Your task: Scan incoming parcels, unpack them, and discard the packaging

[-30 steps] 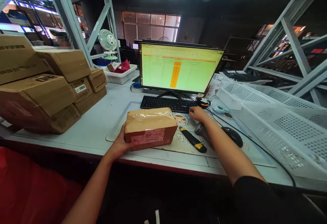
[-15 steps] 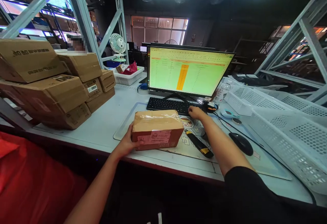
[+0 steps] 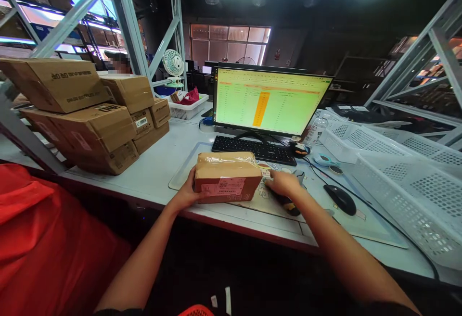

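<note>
My left hand (image 3: pixel 187 192) grips a small taped cardboard box (image 3: pixel 228 175) by its left end, the thumb on the front face and the other fingers hidden behind. A white label is stuck on that front face. Just right of the box, my right hand (image 3: pixel 285 182) is closed over a black and yellow utility knife (image 3: pixel 289 206) lying on the desk mat. Its fingers curl at the far end and cover much of the knife. Behind the box are a black keyboard (image 3: pixel 252 149) and a monitor (image 3: pixel 270 97) with a spreadsheet.
Cardboard boxes (image 3: pixel 83 128) are stacked at the left. White perforated baskets (image 3: pixel 407 200) line the right side, near a black mouse (image 3: pixel 340 199), its cable and a tape roll (image 3: pixel 335 169). A small fan (image 3: pixel 173 62) and another basket (image 3: pixel 189 109) stand behind. A person (image 3: pixel 119 63) is farther back.
My right hand has come back from the keyboard to the utility knife on the mat. My left hand stays on the cardboard box. The view has shifted slightly.
</note>
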`<state>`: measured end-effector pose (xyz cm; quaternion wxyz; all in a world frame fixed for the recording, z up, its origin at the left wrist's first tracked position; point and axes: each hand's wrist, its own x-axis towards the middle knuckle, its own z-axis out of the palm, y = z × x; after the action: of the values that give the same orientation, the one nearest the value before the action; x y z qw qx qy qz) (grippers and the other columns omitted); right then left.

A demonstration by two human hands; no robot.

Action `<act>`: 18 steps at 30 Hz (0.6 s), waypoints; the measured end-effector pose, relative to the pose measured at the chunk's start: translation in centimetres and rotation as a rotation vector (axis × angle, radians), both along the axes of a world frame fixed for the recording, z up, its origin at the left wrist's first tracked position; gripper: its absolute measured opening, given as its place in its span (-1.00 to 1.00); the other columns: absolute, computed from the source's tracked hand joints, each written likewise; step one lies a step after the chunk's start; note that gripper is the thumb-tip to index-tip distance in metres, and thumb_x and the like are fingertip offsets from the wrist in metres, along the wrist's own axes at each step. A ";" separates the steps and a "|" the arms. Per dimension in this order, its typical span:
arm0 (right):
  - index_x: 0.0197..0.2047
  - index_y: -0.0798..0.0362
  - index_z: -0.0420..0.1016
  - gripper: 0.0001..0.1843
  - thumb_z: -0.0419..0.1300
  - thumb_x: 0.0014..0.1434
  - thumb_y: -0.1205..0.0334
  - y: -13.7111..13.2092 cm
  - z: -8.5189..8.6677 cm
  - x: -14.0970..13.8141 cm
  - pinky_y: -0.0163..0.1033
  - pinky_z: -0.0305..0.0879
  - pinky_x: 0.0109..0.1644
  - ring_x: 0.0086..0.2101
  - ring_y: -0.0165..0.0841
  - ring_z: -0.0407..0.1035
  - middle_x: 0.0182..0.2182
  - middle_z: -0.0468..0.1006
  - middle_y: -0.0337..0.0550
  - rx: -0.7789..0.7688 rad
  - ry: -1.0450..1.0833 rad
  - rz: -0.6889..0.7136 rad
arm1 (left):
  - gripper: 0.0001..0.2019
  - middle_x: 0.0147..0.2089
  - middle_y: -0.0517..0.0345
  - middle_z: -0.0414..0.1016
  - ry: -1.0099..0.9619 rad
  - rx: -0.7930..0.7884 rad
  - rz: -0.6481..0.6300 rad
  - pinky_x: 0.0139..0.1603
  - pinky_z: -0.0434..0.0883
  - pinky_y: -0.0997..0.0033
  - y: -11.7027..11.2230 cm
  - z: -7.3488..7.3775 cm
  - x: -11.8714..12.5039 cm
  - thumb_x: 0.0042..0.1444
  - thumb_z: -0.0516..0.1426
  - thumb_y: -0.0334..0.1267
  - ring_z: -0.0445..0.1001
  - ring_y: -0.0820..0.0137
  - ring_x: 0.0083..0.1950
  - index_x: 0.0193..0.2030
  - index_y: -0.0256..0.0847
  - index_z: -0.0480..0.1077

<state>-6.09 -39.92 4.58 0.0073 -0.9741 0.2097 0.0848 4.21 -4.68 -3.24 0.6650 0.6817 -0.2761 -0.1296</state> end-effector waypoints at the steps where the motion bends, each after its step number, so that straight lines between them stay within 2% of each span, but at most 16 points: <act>1: 0.14 0.17 0.53 -0.59 0.17 0.34 0.10 1.1 -0.5 -1.4 0.05 0.42 0.10 0.07 0.06 0.53 0.05 0.61 0.31 0.002 0.002 0.011 | 0.27 0.47 -0.25 0.28 -0.005 0.005 -0.005 0.52 0.21 -0.13 0.0 -0.1 0.1 -0.19 0.53 0.12 0.28 -0.08 0.47 0.57 -0.13 -0.03; 3: 0.19 0.23 0.48 -0.60 0.10 0.37 0.23 2.5 -1.3 -3.5 0.08 0.42 0.13 0.08 0.07 0.53 0.07 0.58 0.39 0.012 -0.020 0.007 | 0.26 0.46 -0.24 0.30 -0.014 0.025 -0.005 0.51 0.21 -0.13 0.1 -0.4 0.2 -0.17 0.53 0.09 0.30 -0.06 0.47 0.57 -0.12 -0.04; 5: 0.20 0.25 0.46 -0.60 0.00 0.39 0.32 2.8 -1.2 -4.6 0.07 0.43 0.12 0.07 0.05 0.54 0.05 0.58 0.41 0.052 -0.052 -0.017 | 0.24 0.46 -0.23 0.30 -0.030 0.047 0.001 0.52 0.21 -0.11 0.2 -0.4 0.4 -0.18 0.53 0.09 0.30 -0.05 0.47 0.56 -0.12 0.00; 7: 0.22 0.19 0.43 -0.57 -0.08 0.41 0.34 2.4 -0.3 -4.8 -0.05 0.49 0.05 -0.01 -0.07 0.58 -0.02 0.63 0.28 0.142 -0.083 -0.018 | 0.22 0.46 -0.22 0.30 -0.048 0.059 -0.001 0.52 0.21 -0.09 0.2 -0.3 0.4 -0.21 0.53 0.10 0.30 -0.05 0.46 0.54 -0.14 0.05; 8: 0.25 0.14 0.40 -0.55 -0.12 0.42 0.33 2.1 0.4 -4.6 -0.12 0.52 -0.03 -0.09 -0.16 0.61 -0.08 0.66 0.17 0.258 -0.126 -0.025 | 0.21 0.46 -0.22 0.31 -0.051 0.059 -0.007 0.51 0.22 -0.09 0.2 -0.2 0.4 -0.21 0.53 0.11 0.32 -0.05 0.45 0.53 -0.15 0.08; 10: 0.32 0.03 0.32 -0.50 -0.14 0.40 0.32 1.8 2.0 -4.1 -0.25 0.52 -0.28 -0.33 -0.30 0.59 -0.25 0.65 -0.08 0.609 -0.270 -0.065 | 0.19 0.40 -0.23 0.38 -0.045 0.059 -0.021 0.48 0.28 -0.12 0.2 0.2 0.3 -0.21 0.52 0.12 0.38 -0.06 0.40 0.51 -0.19 0.12; 12: 0.33 -0.03 0.31 -0.48 -0.08 0.35 0.30 2.0 3.7 -3.6 -0.31 0.43 -0.49 -0.53 -0.36 0.49 -0.42 0.55 -0.25 0.945 -0.411 -0.109 | 0.18 0.33 -0.24 0.45 -0.039 0.058 -0.026 0.43 0.32 -0.15 0.1 0.4 0.2 -0.22 0.52 0.12 0.44 -0.06 0.35 0.49 -0.22 0.14; 13: 0.31 -0.04 0.34 -0.48 -0.03 0.32 0.29 2.3 4.4 -3.4 -0.32 0.39 -0.55 -0.58 -0.38 0.43 -0.48 0.50 -0.29 1.038 -0.447 -0.115 | 0.17 0.32 -0.24 0.47 -0.043 0.054 -0.030 0.43 0.33 -0.15 0.1 0.5 0.1 -0.22 0.52 0.12 0.44 -0.06 0.35 0.48 -0.24 0.15; 14: 0.29 -0.03 0.37 -0.49 0.00 0.31 0.30 2.6 5.1 -3.3 -0.34 0.35 -0.59 -0.61 -0.40 0.40 -0.51 0.47 -0.31 1.061 -0.456 -0.103 | 0.16 0.32 -0.24 0.47 -0.050 0.048 -0.036 0.43 0.33 -0.14 0.1 0.6 0.1 -0.22 0.52 0.12 0.44 -0.05 0.35 0.48 -0.24 0.16; 18: 0.23 0.02 0.47 -0.53 0.01 0.31 0.32 3.7 6.6 -3.5 -0.36 0.27 -0.65 -0.64 -0.42 0.36 -0.53 0.44 -0.30 0.994 -0.429 -0.051 | 0.08 0.37 -0.24 0.42 -0.069 0.018 -0.031 0.47 0.27 -0.13 0.2 0.5 0.2 -0.18 0.51 0.10 0.39 -0.03 0.40 0.44 -0.24 0.20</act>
<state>-9.62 -36.21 11.18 0.5118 -0.8434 0.1615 -0.0273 4.42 -4.49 -2.77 0.6468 0.6874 -0.3084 -0.1186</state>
